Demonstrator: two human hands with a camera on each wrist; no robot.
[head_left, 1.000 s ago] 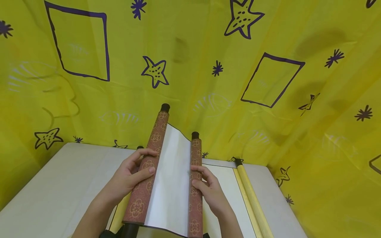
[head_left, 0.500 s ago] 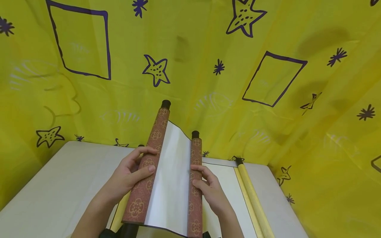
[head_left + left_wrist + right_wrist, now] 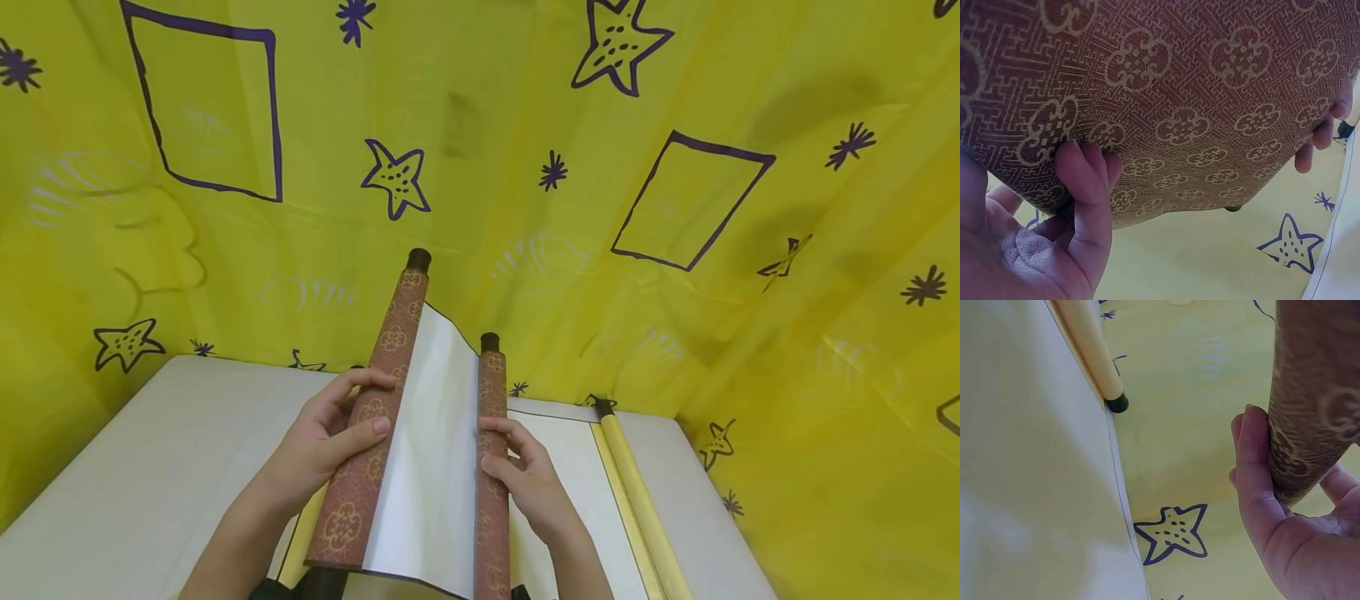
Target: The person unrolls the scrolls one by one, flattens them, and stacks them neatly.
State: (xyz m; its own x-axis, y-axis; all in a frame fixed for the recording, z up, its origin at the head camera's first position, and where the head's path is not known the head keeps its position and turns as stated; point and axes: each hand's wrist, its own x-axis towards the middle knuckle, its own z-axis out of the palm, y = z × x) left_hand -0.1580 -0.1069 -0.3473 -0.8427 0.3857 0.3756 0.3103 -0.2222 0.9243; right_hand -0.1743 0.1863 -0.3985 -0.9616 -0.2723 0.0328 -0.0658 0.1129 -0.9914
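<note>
A hanging scroll with reddish-brown patterned backing is held up, partly unrolled, with a white strip showing between its two rolls. My left hand grips the thicker left roll, thumb in front. Around the thinner right roll curl the thumb and fingers of my right hand. Black knobs cap the rods. In the left wrist view the gold-flowered backing fills the upper part, with left fingers curled against it. The right wrist view shows my right hand wrapped around its roll.
Behind the held scroll, another scroll with a yellow roller lies spread on the white table. A yellow curtain with starfish and square outlines hangs beyond the table's back edge.
The left roll's top has risen slightly, and the right roll has turned a little in my right hand. Both hands keep their grip; the view shifts slightly.
</note>
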